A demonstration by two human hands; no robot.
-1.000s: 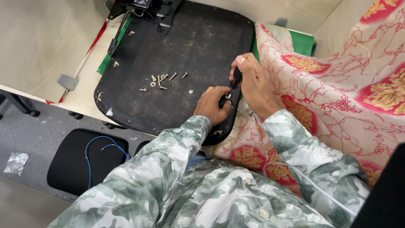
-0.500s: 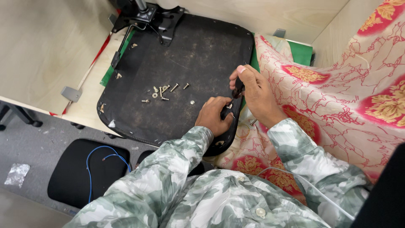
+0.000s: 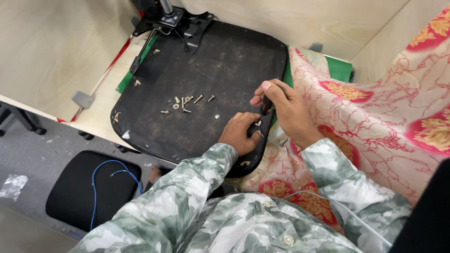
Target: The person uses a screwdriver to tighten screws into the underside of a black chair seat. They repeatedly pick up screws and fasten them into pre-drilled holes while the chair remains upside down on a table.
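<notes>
A black chair seat (image 3: 187, 70) lies upside down on the pale table, its metal mechanism (image 3: 173, 21) at the far end. Several loose screws (image 3: 185, 104) are scattered on its middle. My left hand (image 3: 241, 133) curls over the seat's right edge and grips it. Right beside it, my right hand (image 3: 288, 112) is closed around a dark tool handle (image 3: 266, 105), whose tip points down at the seat edge between the two hands. The tip itself is hidden. Red and cream floral fabric (image 3: 375, 107) lies under and to the right of that edge.
A green mat (image 3: 340, 70) shows under the fabric. A grey bracket (image 3: 83, 99) sits at the table's left edge. On the floor are a black cushion (image 3: 70, 197) with a blue cable (image 3: 101, 171) and a scrap of foil (image 3: 13, 185). Wooden walls enclose the table.
Both hands have stayed at the seat's right edge. My right hand has shifted its hold on the tool slightly, and the view has tilted so more of the mechanism shows.
</notes>
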